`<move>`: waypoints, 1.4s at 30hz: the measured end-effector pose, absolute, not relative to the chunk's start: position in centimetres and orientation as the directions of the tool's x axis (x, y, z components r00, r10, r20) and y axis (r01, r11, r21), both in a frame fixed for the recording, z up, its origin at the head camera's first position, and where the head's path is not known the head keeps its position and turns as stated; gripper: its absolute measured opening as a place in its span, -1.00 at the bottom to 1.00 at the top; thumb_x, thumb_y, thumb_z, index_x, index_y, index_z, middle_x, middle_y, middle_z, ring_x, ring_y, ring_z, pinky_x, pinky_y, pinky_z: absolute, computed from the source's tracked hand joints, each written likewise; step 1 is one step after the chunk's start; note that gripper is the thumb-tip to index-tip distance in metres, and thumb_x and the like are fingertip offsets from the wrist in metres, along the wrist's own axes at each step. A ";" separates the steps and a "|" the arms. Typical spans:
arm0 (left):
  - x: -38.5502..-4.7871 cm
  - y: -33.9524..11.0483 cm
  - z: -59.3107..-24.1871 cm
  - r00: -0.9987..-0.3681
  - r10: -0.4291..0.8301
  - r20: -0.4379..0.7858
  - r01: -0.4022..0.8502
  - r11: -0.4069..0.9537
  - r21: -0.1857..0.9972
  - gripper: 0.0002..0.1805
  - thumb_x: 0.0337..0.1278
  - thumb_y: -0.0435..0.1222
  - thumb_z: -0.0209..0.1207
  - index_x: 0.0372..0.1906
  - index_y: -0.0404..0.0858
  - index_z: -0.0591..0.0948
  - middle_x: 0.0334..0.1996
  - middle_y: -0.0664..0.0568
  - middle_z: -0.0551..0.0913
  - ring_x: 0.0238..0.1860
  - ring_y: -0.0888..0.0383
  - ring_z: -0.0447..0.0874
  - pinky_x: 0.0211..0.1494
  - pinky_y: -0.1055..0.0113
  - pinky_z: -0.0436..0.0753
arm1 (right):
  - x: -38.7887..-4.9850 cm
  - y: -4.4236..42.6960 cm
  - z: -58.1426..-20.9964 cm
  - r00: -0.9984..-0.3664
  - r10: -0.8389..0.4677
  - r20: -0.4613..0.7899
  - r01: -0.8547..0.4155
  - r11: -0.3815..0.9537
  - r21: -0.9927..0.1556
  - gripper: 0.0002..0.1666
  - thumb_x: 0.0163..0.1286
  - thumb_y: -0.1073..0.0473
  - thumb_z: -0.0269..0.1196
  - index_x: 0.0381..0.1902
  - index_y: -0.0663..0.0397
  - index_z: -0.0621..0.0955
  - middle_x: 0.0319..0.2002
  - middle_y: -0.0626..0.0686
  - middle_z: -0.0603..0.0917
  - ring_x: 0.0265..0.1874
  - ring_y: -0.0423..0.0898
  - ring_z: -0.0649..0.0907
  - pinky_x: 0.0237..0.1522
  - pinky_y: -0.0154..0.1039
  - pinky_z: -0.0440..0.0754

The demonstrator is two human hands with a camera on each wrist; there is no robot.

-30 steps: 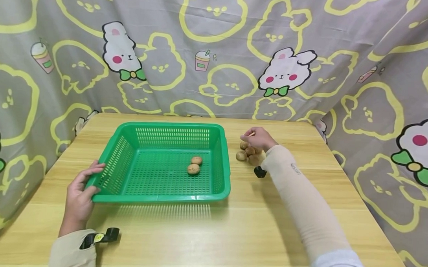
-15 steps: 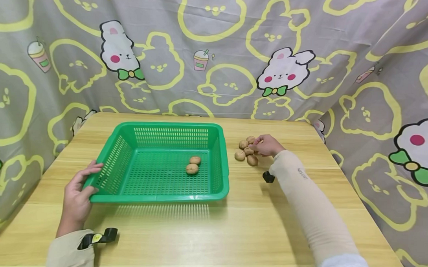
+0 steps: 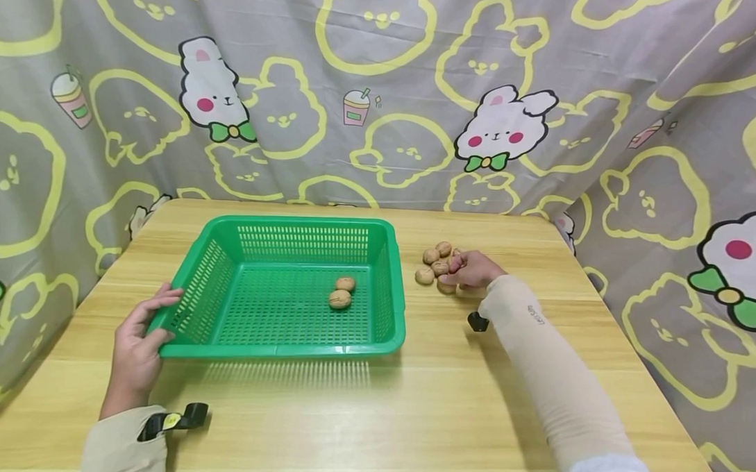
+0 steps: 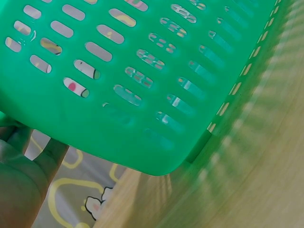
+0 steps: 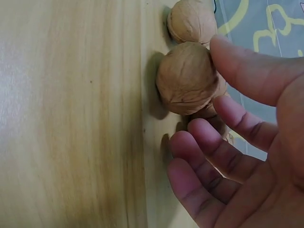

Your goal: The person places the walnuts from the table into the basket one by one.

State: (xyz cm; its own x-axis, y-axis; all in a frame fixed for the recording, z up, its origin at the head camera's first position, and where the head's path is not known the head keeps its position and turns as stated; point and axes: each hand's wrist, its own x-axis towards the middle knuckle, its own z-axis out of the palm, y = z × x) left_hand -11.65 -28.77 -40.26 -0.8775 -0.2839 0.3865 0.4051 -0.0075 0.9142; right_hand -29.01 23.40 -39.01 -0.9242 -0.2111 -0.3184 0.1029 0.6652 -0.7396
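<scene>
My left hand point(image 3: 138, 352) grips the near left corner of a green plastic basket point(image 3: 280, 351), thumb and fingers at its rim. In the left wrist view, the basket's slotted wall point(image 4: 99, 123) fills much of the picture, and part of the left hand point(image 4: 21, 183) shows at its edge. Two walnuts point(image 3: 340, 299) lie inside the basket. To its right, my right hand point(image 3: 475, 271) is at a small cluster of walnuts point(image 3: 424, 275). In the right wrist view, its thumb and loosely bent fingers are spread beside the nearest walnut point(image 5: 186, 78), not closed round it.
The wooden table point(image 3: 347, 415) carries the basket and the loose walnuts. A grey patterned curtain point(image 3: 408, 77) hangs behind the table and along its sides. Each wrist wears a black camera mount, seen on the left strap point(image 3: 171, 421).
My right hand has moved back from over the far walnuts, towards me and slightly right, to the cluster's near right side. The left hand and basket have stayed put.
</scene>
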 end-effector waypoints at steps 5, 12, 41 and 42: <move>-11.7 -28.7 -40.2 -0.876 -0.285 0.389 0.408 -0.007 0.913 -0.43 -0.26 -0.82 -0.27 -0.05 -0.60 0.52 0.03 0.08 0.64 0.41 0.11 0.21 0.39 0.46 0.19 | -29.1 23.5 -39.1 -0.917 -0.214 -0.337 0.113 0.670 -0.734 -0.67 0.20 0.18 0.40 -0.38 0.14 0.42 -0.37 0.00 0.46 -0.52 -0.13 0.49 -0.40 -0.27 0.53; -11.7 -28.8 -40.4 -0.875 -0.275 0.398 0.414 0.002 0.910 -0.43 -0.25 -0.82 -0.26 -0.04 -0.60 0.52 0.03 0.08 0.64 0.42 0.09 0.19 0.38 0.47 0.20 | -29.0 23.4 -39.0 -0.915 -0.226 -0.335 0.094 0.688 -0.720 -0.70 0.23 0.18 0.37 -0.38 0.13 0.42 -0.49 -0.02 0.47 -0.54 -0.14 0.50 -0.40 -0.28 0.53; -11.8 -28.9 -40.3 -0.877 -0.262 0.403 0.416 0.006 0.909 -0.42 -0.25 -0.82 -0.26 -0.03 -0.57 0.52 0.05 0.10 0.63 0.44 0.09 0.17 0.37 0.48 0.20 | -28.8 23.0 -37.8 -0.937 -0.186 -0.297 0.061 0.747 -0.662 -0.72 0.22 0.13 0.25 -0.23 0.21 0.48 -0.29 0.08 0.56 -0.38 -0.06 0.51 -0.34 -0.26 0.51; -11.7 -29.0 -40.5 -0.877 -0.259 0.406 0.418 0.006 0.908 -0.42 -0.25 -0.82 -0.26 -0.03 -0.58 0.52 0.05 0.10 0.63 0.43 0.10 0.17 0.37 0.49 0.20 | -28.7 22.9 -37.9 -0.936 -0.183 -0.300 0.070 0.740 -0.669 -0.72 0.22 0.13 0.25 -0.23 0.21 0.47 -0.31 0.07 0.56 -0.42 -0.07 0.51 -0.37 -0.25 0.51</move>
